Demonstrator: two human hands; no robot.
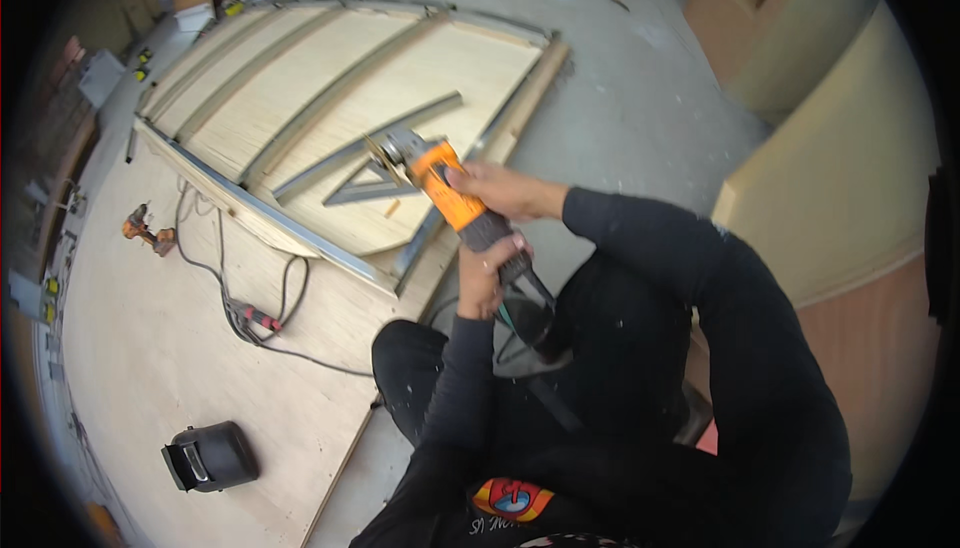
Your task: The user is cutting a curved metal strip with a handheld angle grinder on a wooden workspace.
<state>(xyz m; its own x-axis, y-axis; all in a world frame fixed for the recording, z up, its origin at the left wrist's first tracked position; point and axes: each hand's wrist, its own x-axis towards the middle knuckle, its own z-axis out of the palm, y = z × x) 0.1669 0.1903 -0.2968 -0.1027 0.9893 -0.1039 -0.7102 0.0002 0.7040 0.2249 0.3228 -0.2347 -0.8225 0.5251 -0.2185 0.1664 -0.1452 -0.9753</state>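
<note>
Plastic grinder [452, 204]; smooth plywood panel [440, 68]

In the middle, the grinder [452, 194] is bright orange and black with a grey head. At nine o'clock the drill [149, 231] is orange and black, and at eight o'clock the mask [230, 456] is black. At ten o'clock the wood panel [275, 98] is pale yellow with grey bars [348, 79] like stripes, and at six o'clock the black shirt [610, 488] has a red, yellow and blue picture [512, 499].

Wide fisheye view from the head, facing down, grinder [452, 198] near, floor [650, 78] beyond
</note>
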